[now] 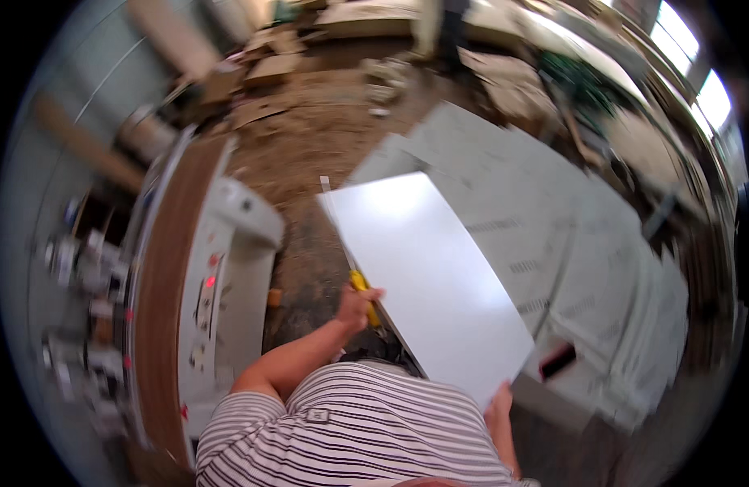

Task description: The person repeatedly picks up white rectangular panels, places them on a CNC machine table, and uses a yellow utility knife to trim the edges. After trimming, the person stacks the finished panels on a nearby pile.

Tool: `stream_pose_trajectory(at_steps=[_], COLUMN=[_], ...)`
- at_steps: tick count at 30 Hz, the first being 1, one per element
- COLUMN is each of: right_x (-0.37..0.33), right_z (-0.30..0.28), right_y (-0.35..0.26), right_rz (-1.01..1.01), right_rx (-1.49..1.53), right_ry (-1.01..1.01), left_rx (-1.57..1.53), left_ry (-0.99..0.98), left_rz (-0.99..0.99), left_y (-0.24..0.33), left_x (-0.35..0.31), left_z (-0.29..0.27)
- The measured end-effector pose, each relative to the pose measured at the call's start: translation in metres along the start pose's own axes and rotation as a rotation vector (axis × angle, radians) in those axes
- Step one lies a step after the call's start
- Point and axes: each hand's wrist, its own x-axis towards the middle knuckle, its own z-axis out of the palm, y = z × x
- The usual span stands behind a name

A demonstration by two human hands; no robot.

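A smooth white rectangular panel [439, 284] lies slantwise in front of my body, its far end pointing up and to the left. My left hand [357, 308] is closed at the panel's left edge, with a slim yellow tool [358, 280] in it; the tool's exact kind is unclear. At the near right corner, my right hand [498, 410] grips the panel, its fingers partly hidden by the board. Under and beyond the panel spreads a stack of large pale grey sheets [553, 219].
A machine with a brown top strip [167, 284] and white body stands at my left. On the grey sheets to the right lies a dark flat phone-like object [558, 361]. Cardboard scraps [273, 71] litter the dusty floor ahead. A person in dark trousers [451, 36] stands far off.
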Motion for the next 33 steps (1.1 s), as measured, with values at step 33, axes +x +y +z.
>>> stream_pose_trajectory(at_steps=[33], right_x=[-0.137], right_z=[0.722], right_y=[0.400], right_rz=[-0.679], right_rx=[-1.602], right_ry=[-1.180], left_rx=[-0.490], left_ry=[1.127], left_rz=[0.292], left_y=[-0.010], left_x=[-0.280], left_z=[-0.484])
